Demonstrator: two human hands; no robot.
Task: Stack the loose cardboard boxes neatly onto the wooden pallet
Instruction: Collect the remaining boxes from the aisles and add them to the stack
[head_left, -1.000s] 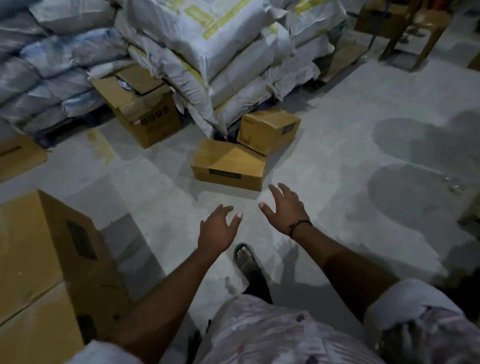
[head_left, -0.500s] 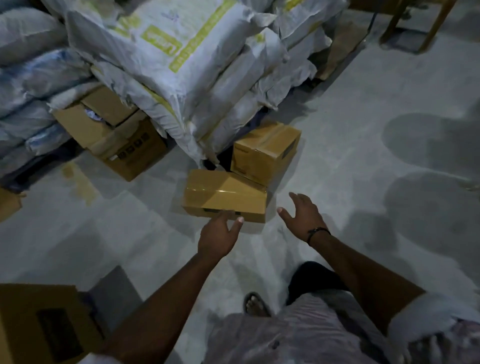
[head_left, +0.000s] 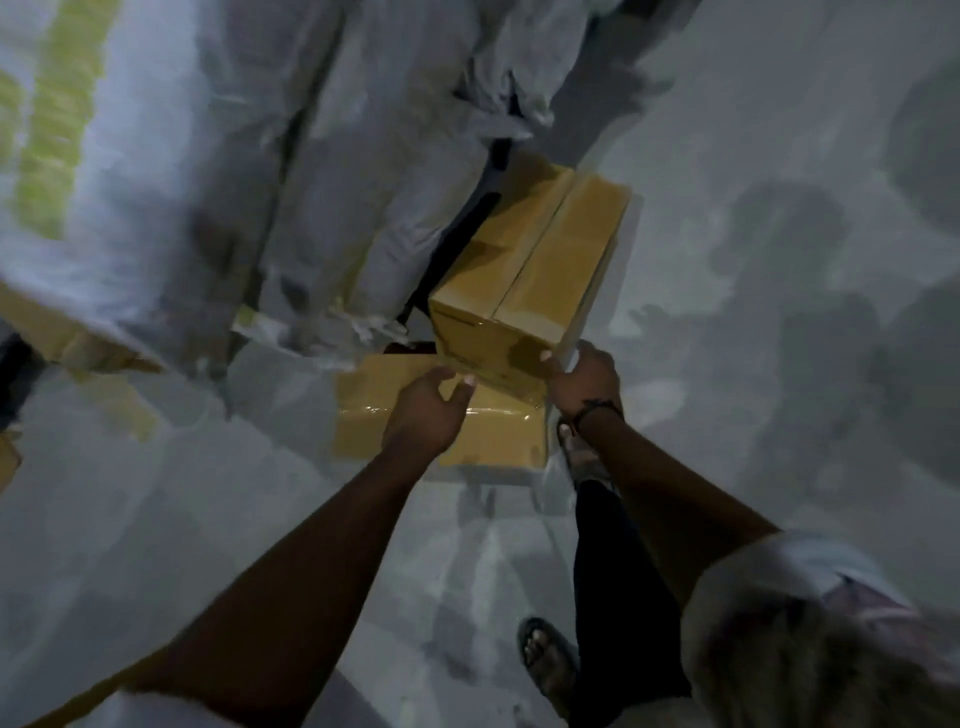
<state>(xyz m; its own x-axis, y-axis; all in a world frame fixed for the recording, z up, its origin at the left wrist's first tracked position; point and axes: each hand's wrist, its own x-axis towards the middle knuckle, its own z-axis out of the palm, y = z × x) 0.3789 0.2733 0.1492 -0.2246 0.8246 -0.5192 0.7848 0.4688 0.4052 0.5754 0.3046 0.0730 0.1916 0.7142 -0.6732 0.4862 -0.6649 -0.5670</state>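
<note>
Two sealed cardboard boxes lie on the concrete floor below me. The upper box (head_left: 535, 275) leans against the sacks, its near end resting on the flat lower box (head_left: 498, 441). My right hand (head_left: 582, 379) touches the near right corner of the upper box, thumb on its end face. My left hand (head_left: 428, 410) hovers over the lower box with fingers spread, close to the upper box's near end; I cannot tell if it touches. No pallet is in view. The frame is blurred.
A tall stack of white sacks (head_left: 291, 171) with yellow-green print fills the left and top. Bare concrete floor (head_left: 753, 260) stretches to the right. My sandalled feet (head_left: 550, 665) stand just behind the boxes. Another cardboard piece (head_left: 47, 327) shows at the left edge.
I have stepped forward and bent over the boxes. Both hands moved forward from open air; the right hand reached the upper box's corner, and the left hand came over the lower box.
</note>
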